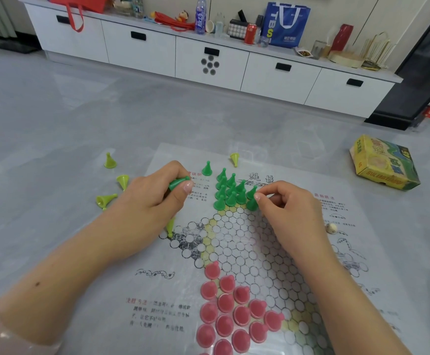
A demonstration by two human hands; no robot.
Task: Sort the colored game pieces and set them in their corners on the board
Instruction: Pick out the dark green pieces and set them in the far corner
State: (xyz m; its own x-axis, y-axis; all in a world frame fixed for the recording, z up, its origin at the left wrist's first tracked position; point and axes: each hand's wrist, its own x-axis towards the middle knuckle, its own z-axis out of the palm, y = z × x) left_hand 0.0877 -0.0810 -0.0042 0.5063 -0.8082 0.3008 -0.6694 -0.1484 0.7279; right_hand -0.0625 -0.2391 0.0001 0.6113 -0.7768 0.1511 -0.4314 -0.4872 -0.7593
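Head view: the left hand (pixel 161 192) curls round a dark green cone (pixel 179 183) lying sideways in its fingers, while the right hand (pixel 284 203) pinches a standing green cone (pixel 252 201) at the edge of the green cluster (pixel 230 192) in the board's (pixel 337 226) far corner. Pink pieces (pixel 230 311) fill the near corner; yellow-green cones (pixel 111 180) lie scattered on the floor left of the board, and a game box (pixel 384 162) sits well apart to the right.

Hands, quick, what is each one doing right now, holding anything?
Left hand: fingers curled round a dark green piece, lifted off the board.
Right hand: fingertips pinching a dark green piece at the edge of the green cluster.
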